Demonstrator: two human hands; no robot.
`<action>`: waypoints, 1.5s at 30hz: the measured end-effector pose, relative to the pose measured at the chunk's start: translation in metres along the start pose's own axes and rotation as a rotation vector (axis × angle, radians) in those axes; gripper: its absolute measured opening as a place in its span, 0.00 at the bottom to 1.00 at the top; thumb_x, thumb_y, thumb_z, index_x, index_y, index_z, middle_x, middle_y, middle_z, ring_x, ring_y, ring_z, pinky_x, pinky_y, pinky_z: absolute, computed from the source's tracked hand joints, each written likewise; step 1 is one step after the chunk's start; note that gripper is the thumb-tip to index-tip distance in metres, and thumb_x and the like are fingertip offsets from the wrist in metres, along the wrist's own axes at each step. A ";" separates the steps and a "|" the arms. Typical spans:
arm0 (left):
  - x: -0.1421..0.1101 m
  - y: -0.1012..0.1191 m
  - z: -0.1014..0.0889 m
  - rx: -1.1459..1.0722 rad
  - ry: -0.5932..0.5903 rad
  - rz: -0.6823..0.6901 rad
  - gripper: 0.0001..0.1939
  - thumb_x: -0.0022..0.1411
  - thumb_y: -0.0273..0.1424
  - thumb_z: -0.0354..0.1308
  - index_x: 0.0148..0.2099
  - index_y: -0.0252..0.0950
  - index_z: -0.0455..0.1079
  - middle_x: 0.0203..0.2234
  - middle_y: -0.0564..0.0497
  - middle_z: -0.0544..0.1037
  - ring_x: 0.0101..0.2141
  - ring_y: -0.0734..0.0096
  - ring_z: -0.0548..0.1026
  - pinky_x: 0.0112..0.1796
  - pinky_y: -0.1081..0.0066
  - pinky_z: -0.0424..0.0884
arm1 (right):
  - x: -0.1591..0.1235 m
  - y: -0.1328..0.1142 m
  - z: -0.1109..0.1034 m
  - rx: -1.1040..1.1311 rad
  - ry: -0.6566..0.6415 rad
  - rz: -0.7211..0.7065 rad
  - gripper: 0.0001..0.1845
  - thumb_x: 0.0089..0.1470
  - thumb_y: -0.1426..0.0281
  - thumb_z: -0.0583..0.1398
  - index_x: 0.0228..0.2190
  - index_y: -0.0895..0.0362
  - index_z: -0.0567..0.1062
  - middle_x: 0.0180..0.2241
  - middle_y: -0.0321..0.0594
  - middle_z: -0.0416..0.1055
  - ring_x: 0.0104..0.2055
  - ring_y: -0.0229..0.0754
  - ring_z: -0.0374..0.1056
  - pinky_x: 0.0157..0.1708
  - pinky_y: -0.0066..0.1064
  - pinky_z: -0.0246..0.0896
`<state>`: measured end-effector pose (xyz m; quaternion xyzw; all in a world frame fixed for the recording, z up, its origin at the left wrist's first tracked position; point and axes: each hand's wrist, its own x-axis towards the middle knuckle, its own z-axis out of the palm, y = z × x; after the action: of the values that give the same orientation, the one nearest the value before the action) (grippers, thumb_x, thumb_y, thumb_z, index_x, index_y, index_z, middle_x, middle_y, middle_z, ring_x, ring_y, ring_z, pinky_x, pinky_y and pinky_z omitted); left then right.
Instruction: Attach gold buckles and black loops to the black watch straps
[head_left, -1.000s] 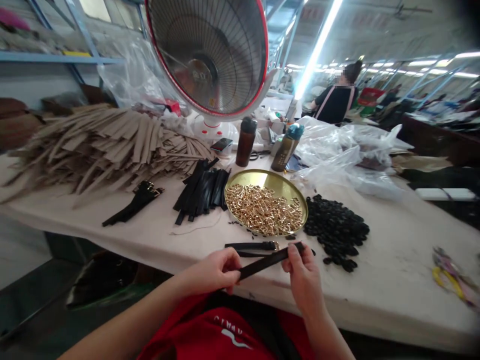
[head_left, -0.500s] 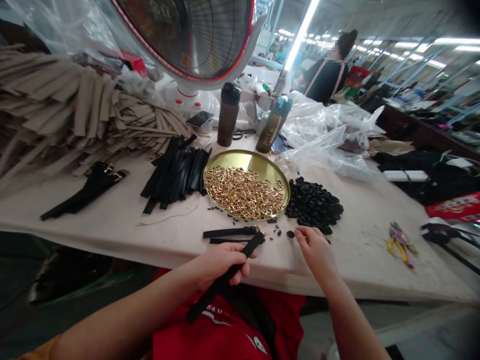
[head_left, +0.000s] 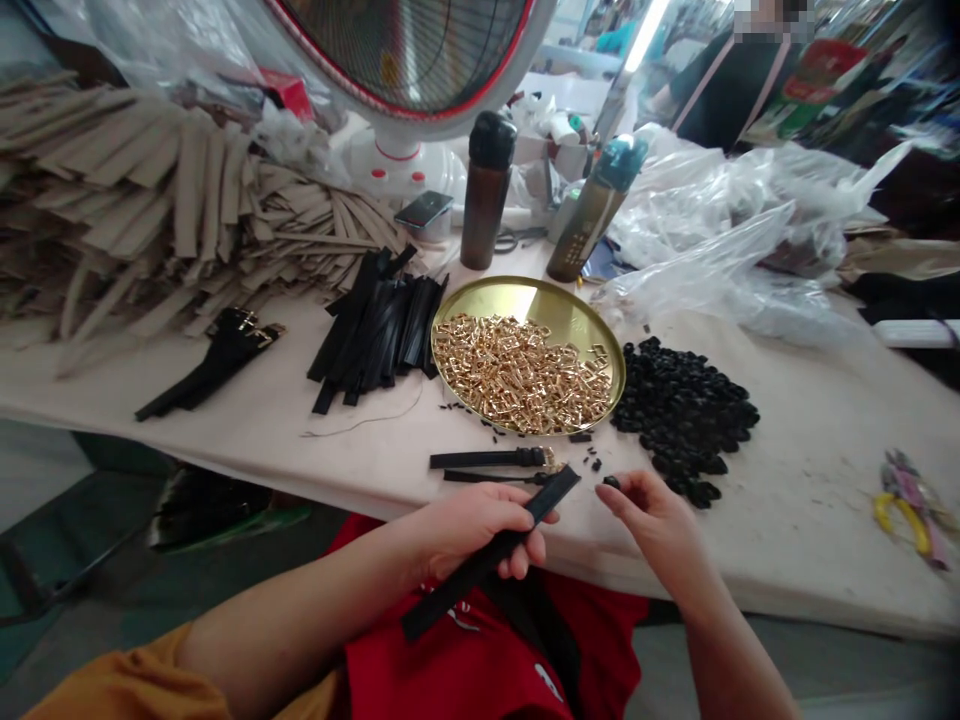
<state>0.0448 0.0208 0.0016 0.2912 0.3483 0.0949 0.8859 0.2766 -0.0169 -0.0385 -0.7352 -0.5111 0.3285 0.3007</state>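
Note:
My left hand (head_left: 491,525) is closed on a flat black strap (head_left: 480,570), which slants up to the right over the table's front edge. Between thumb and finger, my right hand (head_left: 656,520) pinches a small black loop (head_left: 611,482). Just beyond the left hand lie two black straps (head_left: 487,459) with gold buckles (head_left: 553,460) at their right ends. Behind them is a round gold tray (head_left: 525,288) heaped with gold buckles (head_left: 517,370). A pile of small black loops (head_left: 686,410) lies right of the tray.
More black straps (head_left: 382,335) lie left of the tray; buckled straps (head_left: 210,365) rest farther left beside stacked beige strips (head_left: 150,190). A fan (head_left: 420,60), two bottles (head_left: 487,190) and plastic bags (head_left: 720,230) stand behind. Yellow-handled pliers (head_left: 904,510) lie at right. A person (head_left: 735,80) is beyond.
My right hand has lifted a small black loop off the table, where it lay by the fingertips. The left hand still holds its strap. The camera view has shifted.

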 end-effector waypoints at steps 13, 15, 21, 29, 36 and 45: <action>-0.016 -0.015 -0.003 0.369 0.156 0.190 0.16 0.59 0.38 0.44 0.38 0.31 0.66 0.18 0.59 0.58 0.16 0.82 0.55 0.18 0.78 0.54 | -0.045 -0.029 0.040 1.009 -0.085 0.306 0.18 0.42 0.64 0.65 0.38 0.53 0.73 0.27 0.34 0.71 0.23 0.31 0.63 0.26 0.23 0.63; -0.019 -0.016 -0.004 0.562 0.198 0.264 0.15 0.59 0.37 0.45 0.36 0.31 0.67 0.17 0.59 0.58 0.18 0.81 0.56 0.19 0.78 0.52 | -0.049 -0.033 0.042 1.046 -0.083 0.321 0.18 0.42 0.65 0.65 0.38 0.54 0.73 0.27 0.34 0.72 0.25 0.31 0.65 0.29 0.23 0.65; -0.029 -0.016 -0.005 0.756 0.200 0.338 0.12 0.57 0.34 0.46 0.32 0.32 0.67 0.18 0.58 0.60 0.20 0.80 0.58 0.21 0.78 0.52 | -0.054 -0.029 0.048 1.171 -0.038 0.414 0.14 0.37 0.70 0.67 0.31 0.54 0.74 0.24 0.31 0.72 0.25 0.30 0.67 0.27 0.20 0.67; -0.029 -0.030 -0.008 0.792 0.251 0.363 0.11 0.56 0.34 0.44 0.32 0.33 0.65 0.17 0.58 0.61 0.18 0.78 0.61 0.20 0.78 0.55 | -0.057 -0.035 0.064 1.303 -0.036 0.476 0.10 0.38 0.68 0.67 0.27 0.55 0.74 0.26 0.30 0.72 0.26 0.30 0.66 0.27 0.21 0.67; -0.022 -0.029 -0.007 0.922 0.259 0.387 0.14 0.59 0.33 0.41 0.32 0.33 0.65 0.20 0.55 0.68 0.19 0.77 0.66 0.22 0.77 0.59 | -0.062 -0.044 0.071 1.053 -0.060 0.317 0.14 0.40 0.66 0.66 0.34 0.52 0.74 0.28 0.31 0.73 0.26 0.30 0.66 0.31 0.22 0.64; -0.020 -0.023 -0.007 1.450 0.336 0.471 0.15 0.59 0.33 0.44 0.30 0.34 0.70 0.24 0.48 0.74 0.24 0.69 0.69 0.25 0.74 0.58 | -0.068 -0.041 0.066 0.400 -0.072 0.032 0.12 0.41 0.64 0.63 0.32 0.53 0.76 0.29 0.37 0.73 0.32 0.41 0.66 0.38 0.36 0.61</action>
<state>0.0243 -0.0019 -0.0047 0.8455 0.3817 0.0721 0.3663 0.1842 -0.0621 -0.0350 -0.6565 -0.4345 0.4542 0.4170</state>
